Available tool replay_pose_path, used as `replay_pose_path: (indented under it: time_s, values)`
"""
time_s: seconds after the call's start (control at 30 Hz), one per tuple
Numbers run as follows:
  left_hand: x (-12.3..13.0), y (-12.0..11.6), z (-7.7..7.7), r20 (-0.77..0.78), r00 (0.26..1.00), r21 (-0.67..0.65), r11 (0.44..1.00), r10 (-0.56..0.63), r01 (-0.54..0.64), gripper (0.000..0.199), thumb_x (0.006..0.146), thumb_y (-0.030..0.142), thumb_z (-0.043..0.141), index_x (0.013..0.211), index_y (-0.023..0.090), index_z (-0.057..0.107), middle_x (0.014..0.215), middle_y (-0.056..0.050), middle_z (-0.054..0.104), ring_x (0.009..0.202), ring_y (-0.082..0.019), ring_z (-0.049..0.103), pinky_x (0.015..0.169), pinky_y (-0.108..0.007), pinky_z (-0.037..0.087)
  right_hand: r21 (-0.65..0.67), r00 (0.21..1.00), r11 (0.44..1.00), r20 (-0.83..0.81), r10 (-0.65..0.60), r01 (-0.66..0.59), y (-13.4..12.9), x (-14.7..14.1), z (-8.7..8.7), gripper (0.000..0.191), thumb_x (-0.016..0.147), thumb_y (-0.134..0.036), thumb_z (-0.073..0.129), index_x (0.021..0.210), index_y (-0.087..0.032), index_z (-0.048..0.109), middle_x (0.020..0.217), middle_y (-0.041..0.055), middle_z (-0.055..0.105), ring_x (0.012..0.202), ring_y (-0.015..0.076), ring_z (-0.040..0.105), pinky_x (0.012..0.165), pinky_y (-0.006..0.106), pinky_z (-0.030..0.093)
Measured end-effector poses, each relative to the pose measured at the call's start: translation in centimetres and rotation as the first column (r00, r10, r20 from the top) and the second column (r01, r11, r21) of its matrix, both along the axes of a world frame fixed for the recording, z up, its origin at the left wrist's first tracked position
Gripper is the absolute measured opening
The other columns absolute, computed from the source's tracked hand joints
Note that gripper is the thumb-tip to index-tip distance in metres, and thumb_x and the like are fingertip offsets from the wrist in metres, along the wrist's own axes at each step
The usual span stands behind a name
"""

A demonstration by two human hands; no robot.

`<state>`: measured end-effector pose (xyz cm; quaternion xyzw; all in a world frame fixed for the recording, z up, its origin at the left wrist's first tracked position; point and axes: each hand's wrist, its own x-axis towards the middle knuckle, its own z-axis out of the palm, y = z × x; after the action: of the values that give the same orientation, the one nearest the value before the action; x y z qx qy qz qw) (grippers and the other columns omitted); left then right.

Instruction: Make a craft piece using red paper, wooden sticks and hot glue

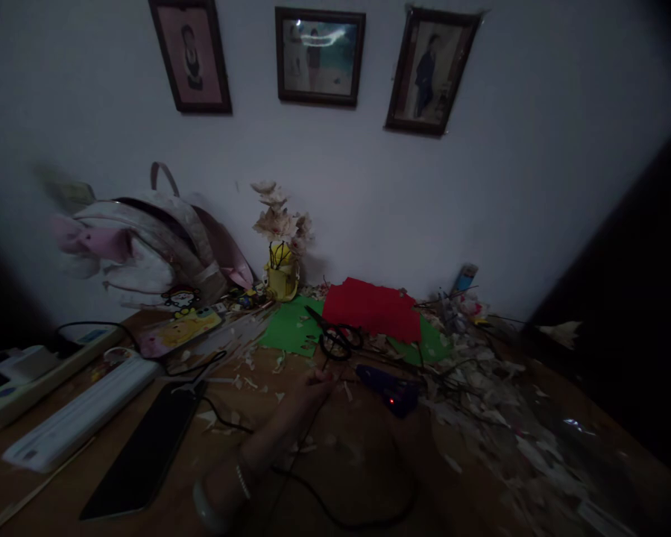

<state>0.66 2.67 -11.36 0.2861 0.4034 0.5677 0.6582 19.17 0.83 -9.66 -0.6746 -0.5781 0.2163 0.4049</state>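
In the dim head view, my left hand (312, 388) is closed in a pinch on a thin dark stem (325, 367) over the middle of the table. My right hand (411, 429) grips a dark blue glue gun (388, 386) with a small red light; its nozzle points left toward the stem. Black-handled scissors (338, 339) lie just beyond both hands, across a green sheet (291, 328). Behind them is a red sheet (372, 307). A bracelet and a bangle are on my left wrist.
Petal scraps and stems (503, 403) are heaped at right. A phone (145, 451), a white power bank (83, 414) and a power strip (45, 380) lie left. A yellow vase (282, 280) of flowers and a backpack (150, 246) stand by the wall. A black cable crosses the front.
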Motion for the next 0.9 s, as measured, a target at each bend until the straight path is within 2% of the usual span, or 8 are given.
replay_pose_path:
  time_s: [0.17, 0.33, 0.53, 0.6, 0.77, 0.9]
  values:
    - [0.1, -0.4, 0.4, 0.026, 1.0, -0.014, 1.0, -0.012, 0.012, 0.029, 0.049, 0.022, 0.079, 0.058, 0.016, 0.052, 0.052, 0.004, 0.059, 0.048, -0.008, 0.052, 0.049, -0.019, 0.035, 0.053, 0.999, 0.998, -0.043, 0.015, -0.013, 1.1, 0.9, -1.5, 0.041, 0.054, -0.052, 0.056, 0.072, -0.017, 0.067, 0.075, 0.0132, 0.072, 0.083, 0.033, 0.065, 0.071, 0.038, 0.053]
    - [0.1, -0.5, 0.9, 0.044, 0.999, -0.021, 0.999, -0.025, 0.025, 0.029, 0.049, 0.023, 0.081, 0.058, 0.015, 0.054, 0.054, 0.002, 0.061, 0.05, -0.009, 0.055, 0.051, -0.02, 0.037, 0.096, 0.992, 0.994, -0.104, 0.066, -0.056, 1.3, 1.2, -2.3, 0.035, 0.059, -0.051, 0.058, 0.072, -0.02, 0.065, 0.073, 0.0088, 0.071, 0.091, 0.0311, 0.063, 0.077, 0.038, 0.051]
    - [0.1, -0.3, 0.9, 0.083, 0.996, -0.031, 0.999, 0.031, -0.029, 0.032, 0.047, 0.022, 0.083, 0.055, 0.015, 0.053, 0.053, 0.002, 0.061, 0.049, -0.01, 0.056, 0.052, -0.02, 0.04, 0.068, 0.979, 0.993, -0.177, 0.103, -0.092, 1.4, 1.5, -2.6, 0.041, 0.061, -0.05, 0.059, 0.083, -0.016, 0.065, 0.083, 0.011, 0.071, 0.092, 0.0312, 0.063, 0.079, 0.04, 0.05]
    - [-0.1, -0.3, 1.1, 0.107, 0.991, -0.023, 0.997, 0.081, -0.079, 0.032, 0.048, 0.024, 0.082, 0.056, 0.015, 0.052, 0.054, 0.002, 0.061, 0.052, -0.009, 0.057, 0.055, -0.02, 0.042, 0.069, 0.983, 0.991, -0.138, 0.123, -0.114, 1.4, 1.4, -2.4, 0.042, 0.062, -0.05, 0.057, 0.085, -0.016, 0.066, 0.085, 0.0117, 0.071, 0.094, 0.0313, 0.062, 0.081, 0.04, 0.048]
    - [-0.9, -0.4, 2.0, 0.165, 0.964, 0.023, 0.976, 0.209, -0.215, 0.028, 0.056, 0.023, 0.077, 0.058, 0.016, 0.05, 0.054, 0.007, 0.057, 0.054, -0.006, 0.055, 0.059, -0.017, 0.044, -0.044, 0.99, 0.998, 0.131, 0.052, -0.047, 1.2, 0.1, -1.6, 0.037, 0.063, -0.05, 0.059, 0.076, -0.017, 0.069, 0.08, 0.016, 0.07, 0.093, 0.0351, 0.062, 0.08, 0.042, 0.048]
    - [-1.2, -0.2, 2.5, 0.197, 0.933, 0.04, 0.949, 0.301, -0.314, 0.027, 0.057, 0.021, 0.076, 0.06, 0.016, 0.049, 0.054, 0.008, 0.055, 0.054, -0.005, 0.054, 0.055, -0.013, 0.043, 0.003, 0.973, 0.988, 0.173, 0.154, -0.157, 1.6, -1.6, -1.8, 0.033, 0.065, -0.05, 0.06, 0.078, -0.021, 0.07, 0.081, 0.011, 0.072, 0.092, 0.0296, 0.064, 0.079, 0.036, 0.048]
